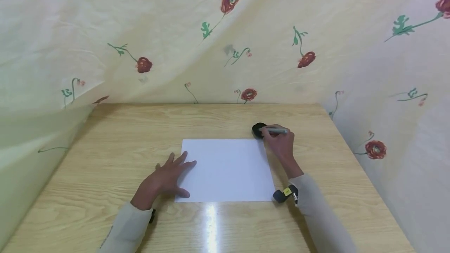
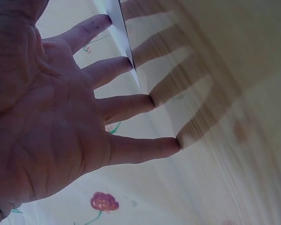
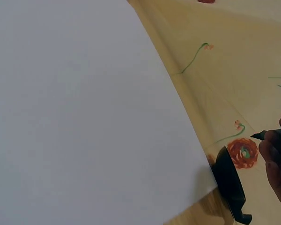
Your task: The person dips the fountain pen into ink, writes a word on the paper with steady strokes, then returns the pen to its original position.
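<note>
A blank white sheet of paper (image 1: 225, 171) lies on the wooden table. My left hand (image 1: 165, 179) is spread at its left edge, thumb and some fingertips over the sheet; in the left wrist view, fingertips (image 2: 171, 146) touch the wood beyond the paper's edge. My right hand (image 1: 281, 141) grips a slim grey-green marker (image 1: 275, 130) above the far right corner, and its dark pointed tip shows bare in the right wrist view. Just beyond that corner sits a black rounded object (image 1: 258, 129), partly hidden by the hand; the right wrist view shows it with a small projecting end (image 3: 232, 185).
Flower-printed cloth (image 1: 168, 42) hangs behind the table (image 1: 116, 147) and along both sides. A black wrist camera (image 1: 280, 196) on the right wrist hangs near the sheet's near right corner. Light glares off the tabletop in front of the paper.
</note>
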### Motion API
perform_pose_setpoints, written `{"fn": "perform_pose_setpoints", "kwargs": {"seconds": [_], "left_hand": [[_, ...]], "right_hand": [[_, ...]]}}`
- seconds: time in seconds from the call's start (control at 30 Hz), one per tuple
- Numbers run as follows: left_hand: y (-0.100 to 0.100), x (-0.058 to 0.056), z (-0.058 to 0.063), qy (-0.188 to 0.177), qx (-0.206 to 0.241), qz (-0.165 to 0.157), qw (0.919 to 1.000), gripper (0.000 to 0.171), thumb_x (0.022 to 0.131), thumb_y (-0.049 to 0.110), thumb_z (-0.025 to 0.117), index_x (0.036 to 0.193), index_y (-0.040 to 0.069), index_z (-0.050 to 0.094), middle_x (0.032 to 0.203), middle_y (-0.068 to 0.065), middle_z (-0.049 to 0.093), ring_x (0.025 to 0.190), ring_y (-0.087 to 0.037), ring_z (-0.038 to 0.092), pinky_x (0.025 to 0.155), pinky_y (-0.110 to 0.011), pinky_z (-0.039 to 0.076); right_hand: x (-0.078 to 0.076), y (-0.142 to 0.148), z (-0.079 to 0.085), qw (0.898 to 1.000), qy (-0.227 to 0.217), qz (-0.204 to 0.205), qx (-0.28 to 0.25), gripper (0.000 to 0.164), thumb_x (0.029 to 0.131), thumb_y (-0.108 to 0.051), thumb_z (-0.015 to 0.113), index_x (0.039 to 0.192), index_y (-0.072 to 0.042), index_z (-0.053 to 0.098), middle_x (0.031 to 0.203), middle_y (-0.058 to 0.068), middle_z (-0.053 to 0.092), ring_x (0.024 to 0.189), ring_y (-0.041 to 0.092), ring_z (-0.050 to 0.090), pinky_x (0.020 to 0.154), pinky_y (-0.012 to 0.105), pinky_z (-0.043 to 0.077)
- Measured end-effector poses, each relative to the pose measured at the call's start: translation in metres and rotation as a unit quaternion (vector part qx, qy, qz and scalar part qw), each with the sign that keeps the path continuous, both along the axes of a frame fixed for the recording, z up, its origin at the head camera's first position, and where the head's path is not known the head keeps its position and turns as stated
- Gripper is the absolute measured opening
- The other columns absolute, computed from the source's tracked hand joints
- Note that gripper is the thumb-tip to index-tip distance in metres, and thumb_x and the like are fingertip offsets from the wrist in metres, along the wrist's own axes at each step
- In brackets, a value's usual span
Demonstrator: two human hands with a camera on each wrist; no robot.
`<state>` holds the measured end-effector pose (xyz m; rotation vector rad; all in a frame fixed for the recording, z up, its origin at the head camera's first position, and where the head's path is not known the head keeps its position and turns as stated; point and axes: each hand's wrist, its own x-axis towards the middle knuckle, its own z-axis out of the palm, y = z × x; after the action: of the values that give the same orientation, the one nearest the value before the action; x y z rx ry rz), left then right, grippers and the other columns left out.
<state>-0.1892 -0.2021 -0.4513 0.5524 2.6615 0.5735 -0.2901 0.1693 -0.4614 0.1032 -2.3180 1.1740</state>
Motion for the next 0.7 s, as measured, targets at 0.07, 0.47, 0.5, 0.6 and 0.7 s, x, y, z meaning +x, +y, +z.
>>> {"fn": "perform_pose_setpoints", "kwargs": {"seconds": [0.07, 0.47, 0.5, 0.6, 0.7], "left_hand": [[-0.001, -0.001, 0.0, 0.001, -0.001, 0.0, 1.0, 0.095, 0.072, 0.032, 0.089, 0.153, 0.016, 0.041, 0.164, -0.018, 0.018, 0.146, -0.054, 0.006, 0.098, -0.084, 0.015], [-0.004, 0.001, -0.001, -0.002, 0.001, 0.002, 1.0, 0.095, 0.072, 0.032, 0.09, 0.153, 0.016, 0.042, 0.164, -0.019, 0.018, 0.146, -0.055, 0.006, 0.097, -0.084, 0.013], [-0.005, 0.001, -0.001, -0.002, 0.0, 0.002, 1.0, 0.095, 0.072, 0.032, 0.09, 0.153, 0.016, 0.042, 0.164, -0.018, 0.018, 0.146, -0.055, 0.006, 0.097, -0.084, 0.013], [-0.006, 0.001, -0.002, -0.001, 0.0, 0.001, 1.0, 0.096, 0.072, 0.032, 0.09, 0.153, 0.017, 0.042, 0.164, -0.018, 0.018, 0.146, -0.054, 0.006, 0.097, -0.084, 0.014], [-0.007, 0.001, -0.003, 0.002, -0.003, -0.001, 1.0, 0.095, 0.072, 0.033, 0.089, 0.153, 0.018, 0.041, 0.164, -0.017, 0.018, 0.146, -0.054, 0.007, 0.097, -0.084, 0.014]], "right_hand": [[0.001, -0.005, -0.001, 1.0, 0.008, 0.004, 0.003, 0.016, 0.088, -0.021, 0.07, 0.082, -0.01, 0.079, 0.068, 0.001, 0.073, 0.058, 0.005, 0.063, 0.057, 0.016, 0.045], [0.01, -0.051, -0.006, 0.995, 0.005, 0.086, -0.053, 0.008, 0.088, -0.011, 0.071, 0.088, -0.006, 0.078, 0.072, 0.004, 0.073, 0.059, 0.005, 0.068, 0.052, 0.018, 0.05], [0.01, -0.055, -0.007, 0.994, 0.004, 0.09, -0.053, 0.008, 0.088, -0.011, 0.071, 0.088, -0.006, 0.078, 0.072, 0.004, 0.073, 0.059, 0.006, 0.068, 0.052, 0.019, 0.05], [0.011, -0.066, -0.007, 0.992, 0.004, 0.11, -0.053, 0.007, 0.088, -0.011, 0.072, 0.087, -0.006, 0.078, 0.071, 0.003, 0.073, 0.06, 0.008, 0.069, 0.053, 0.021, 0.052], [0.011, -0.077, -0.008, 0.99, 0.005, 0.131, -0.05, 0.006, 0.088, -0.01, 0.073, 0.088, -0.007, 0.078, 0.072, 0.001, 0.074, 0.06, 0.01, 0.069, 0.054, 0.022, 0.053]]}}
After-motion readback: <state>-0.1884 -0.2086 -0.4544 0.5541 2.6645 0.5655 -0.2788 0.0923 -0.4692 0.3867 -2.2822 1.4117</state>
